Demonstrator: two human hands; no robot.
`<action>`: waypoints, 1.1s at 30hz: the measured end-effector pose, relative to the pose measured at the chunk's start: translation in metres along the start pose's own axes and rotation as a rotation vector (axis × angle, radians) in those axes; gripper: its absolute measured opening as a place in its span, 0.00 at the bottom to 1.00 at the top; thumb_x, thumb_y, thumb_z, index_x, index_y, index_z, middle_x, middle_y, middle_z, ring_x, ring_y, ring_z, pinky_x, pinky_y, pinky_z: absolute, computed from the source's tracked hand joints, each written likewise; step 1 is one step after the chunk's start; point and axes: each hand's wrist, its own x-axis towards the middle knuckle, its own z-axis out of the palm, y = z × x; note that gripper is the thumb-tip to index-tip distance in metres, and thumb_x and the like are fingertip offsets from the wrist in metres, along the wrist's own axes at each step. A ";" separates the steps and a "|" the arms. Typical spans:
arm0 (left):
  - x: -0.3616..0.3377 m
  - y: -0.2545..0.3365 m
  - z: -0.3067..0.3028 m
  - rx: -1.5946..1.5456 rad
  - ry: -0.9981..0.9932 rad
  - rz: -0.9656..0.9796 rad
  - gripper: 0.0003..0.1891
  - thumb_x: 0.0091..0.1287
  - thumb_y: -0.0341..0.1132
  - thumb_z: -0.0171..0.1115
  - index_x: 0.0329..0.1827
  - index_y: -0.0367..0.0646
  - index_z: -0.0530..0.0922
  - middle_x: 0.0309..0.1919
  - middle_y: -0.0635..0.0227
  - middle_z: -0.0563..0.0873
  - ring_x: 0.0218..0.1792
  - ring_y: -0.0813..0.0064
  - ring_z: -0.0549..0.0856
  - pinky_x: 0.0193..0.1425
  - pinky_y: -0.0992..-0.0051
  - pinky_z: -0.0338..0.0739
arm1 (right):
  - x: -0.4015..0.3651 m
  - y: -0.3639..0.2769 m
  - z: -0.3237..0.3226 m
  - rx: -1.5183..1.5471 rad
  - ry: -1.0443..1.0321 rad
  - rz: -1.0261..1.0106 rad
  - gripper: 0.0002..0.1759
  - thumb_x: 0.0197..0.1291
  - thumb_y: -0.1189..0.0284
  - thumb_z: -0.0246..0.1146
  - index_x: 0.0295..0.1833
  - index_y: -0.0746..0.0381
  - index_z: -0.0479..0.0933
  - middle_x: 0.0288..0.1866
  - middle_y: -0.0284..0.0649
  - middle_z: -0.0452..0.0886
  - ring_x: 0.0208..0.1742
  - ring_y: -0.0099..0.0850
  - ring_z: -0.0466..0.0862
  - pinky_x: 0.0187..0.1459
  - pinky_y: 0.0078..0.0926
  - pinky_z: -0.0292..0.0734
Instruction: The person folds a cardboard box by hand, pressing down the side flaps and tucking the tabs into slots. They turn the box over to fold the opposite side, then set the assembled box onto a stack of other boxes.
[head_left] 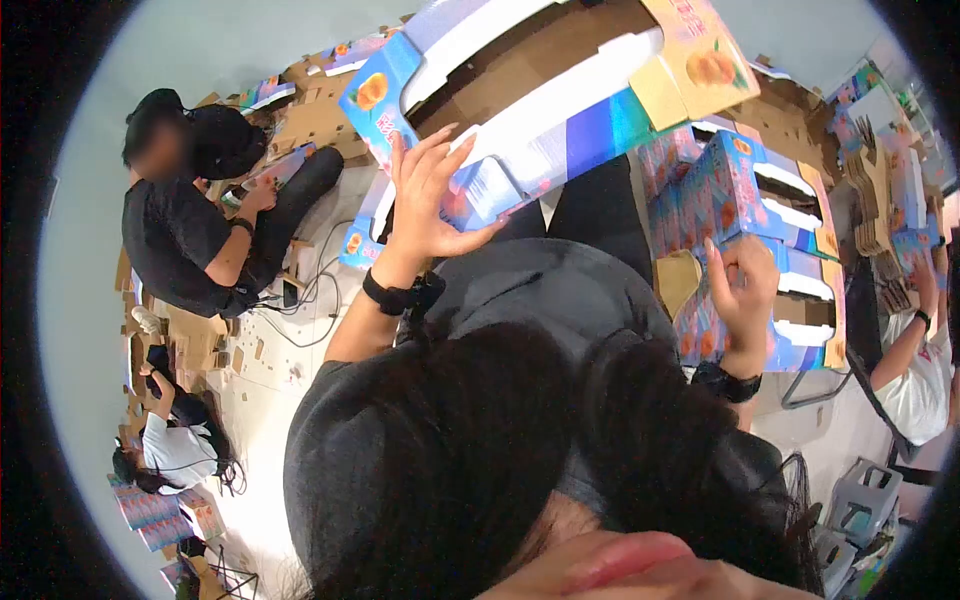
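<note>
A large cardboard carton [610, 130] with blue, purple and orange peach printing is tilted in front of me, its long cut-out opening facing up. My left hand [425, 195] grips its near left corner. The fingers lie over the white edge, and the thumb stretches along a blue end flap [485, 192]. To the right, my right hand [745, 290] is raised with nothing visible in it. Its thumb points up, apart from the loosely bent fingers. Beside and behind that hand stand similar printed cartons [735, 190], stacked with their openings showing.
A person in black [190, 220] sits at the left, handling a printed piece. Another person in white [180, 450] is at lower left. At the right edge, a person's arm [905, 345] reaches toward cardboard pieces [872, 200]. Cables [325, 300] lie on the floor; grey stools [862, 500] stand lower right.
</note>
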 end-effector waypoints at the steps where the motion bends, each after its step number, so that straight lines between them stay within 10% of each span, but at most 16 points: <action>1: -0.001 0.001 0.001 -0.014 -0.027 0.010 0.44 0.42 0.52 0.77 0.65 0.47 0.74 0.55 0.59 0.80 0.66 0.55 0.75 0.77 0.42 0.43 | 0.001 -0.003 0.003 0.016 0.018 -0.027 0.17 0.51 0.79 0.71 0.21 0.62 0.68 0.19 0.39 0.67 0.22 0.37 0.68 0.27 0.33 0.59; 11: 0.006 -0.009 -0.009 0.102 -0.446 0.213 0.43 0.41 0.47 0.74 0.68 0.57 0.75 0.51 0.61 0.79 0.72 0.57 0.69 0.78 0.41 0.45 | 0.042 -0.003 0.046 -0.014 0.081 -0.270 0.13 0.46 0.73 0.74 0.30 0.61 0.74 0.35 0.41 0.77 0.39 0.41 0.78 0.40 0.36 0.72; 16: 0.011 -0.010 -0.006 0.041 -0.533 0.226 0.48 0.38 0.46 0.75 0.71 0.61 0.71 0.52 0.60 0.78 0.73 0.57 0.67 0.78 0.46 0.49 | 0.046 0.019 0.092 -0.084 -0.248 -0.347 0.42 0.51 0.46 0.70 0.67 0.57 0.71 0.60 0.48 0.75 0.64 0.49 0.72 0.67 0.47 0.65; 27: 0.021 0.002 0.017 0.083 -0.459 0.107 0.52 0.47 0.61 0.73 0.77 0.54 0.63 0.68 0.58 0.71 0.76 0.54 0.61 0.79 0.46 0.43 | 0.036 0.051 0.148 -0.151 -0.178 -0.354 0.41 0.50 0.43 0.67 0.63 0.60 0.74 0.54 0.49 0.75 0.56 0.48 0.75 0.59 0.45 0.67; 33: 0.038 0.008 0.056 0.005 -0.386 0.127 0.39 0.59 0.57 0.67 0.71 0.48 0.70 0.63 0.56 0.76 0.66 0.54 0.72 0.68 0.55 0.65 | 0.030 0.040 0.144 -0.166 -0.212 -0.285 0.41 0.49 0.45 0.69 0.64 0.59 0.74 0.55 0.50 0.75 0.56 0.49 0.75 0.58 0.46 0.68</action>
